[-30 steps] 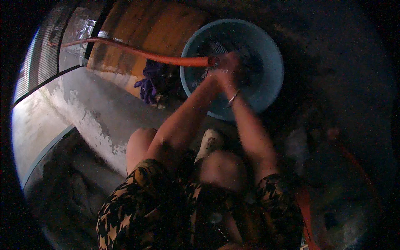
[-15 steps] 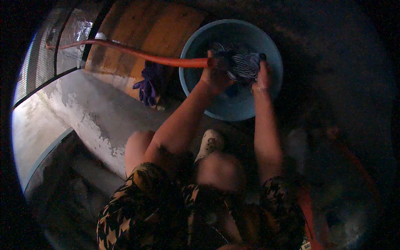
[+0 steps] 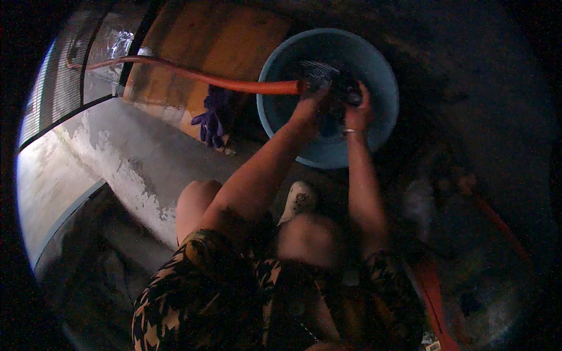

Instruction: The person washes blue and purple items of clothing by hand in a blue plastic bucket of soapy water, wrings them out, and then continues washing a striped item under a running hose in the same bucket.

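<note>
A dark cloth with white stripes (image 3: 321, 69) hangs over the inside of a round blue basin (image 3: 270, 120), bunched between my two hands. My left hand (image 3: 313, 105) is closed on its left side. On the cloth's right side my right hand (image 3: 358, 111) curls, with a thin band at the wrist; a dark fold shows by its fingers. The open end of an orange hose (image 3: 257, 88) reaches over the basin's rim and lies right beside my left hand. Whether the hand touches it I cannot tell. Shadow hides the basin's bottom.
Dark purple gloves (image 3: 211, 120) lie left of the basin, by an orange-brown board (image 3: 193, 35). My knees and a light shoe (image 3: 300, 199) are close below the basin. A red strip (image 3: 432, 292) runs at the lower right. The right side is very dark.
My hands have come closer together, the right one moving left and slightly down. The cloth, stretched between them before, is now bunched. The hose end has shifted slightly right.
</note>
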{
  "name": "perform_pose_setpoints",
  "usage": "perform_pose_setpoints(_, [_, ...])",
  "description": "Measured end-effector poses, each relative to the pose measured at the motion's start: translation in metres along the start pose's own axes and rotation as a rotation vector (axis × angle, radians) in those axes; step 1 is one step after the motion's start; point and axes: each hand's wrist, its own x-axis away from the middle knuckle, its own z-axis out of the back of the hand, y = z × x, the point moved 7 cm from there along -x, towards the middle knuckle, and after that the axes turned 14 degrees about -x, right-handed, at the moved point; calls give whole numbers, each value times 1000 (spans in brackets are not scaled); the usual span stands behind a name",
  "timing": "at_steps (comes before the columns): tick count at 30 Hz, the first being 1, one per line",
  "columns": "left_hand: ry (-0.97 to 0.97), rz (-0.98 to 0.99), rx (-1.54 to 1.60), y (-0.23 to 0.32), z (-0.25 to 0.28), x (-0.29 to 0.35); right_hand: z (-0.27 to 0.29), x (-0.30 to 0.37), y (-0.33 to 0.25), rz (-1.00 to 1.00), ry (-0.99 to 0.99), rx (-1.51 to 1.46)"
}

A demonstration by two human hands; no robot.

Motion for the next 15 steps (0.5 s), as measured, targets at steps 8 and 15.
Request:
perform_pose_setpoints(8, [43,217,383,-17,26,7,-60,109,-75,136,-373,275])
perform_pose_setpoints(15, [19,-157,76,-36,3,-20,-34,22,-15,184,175,561])
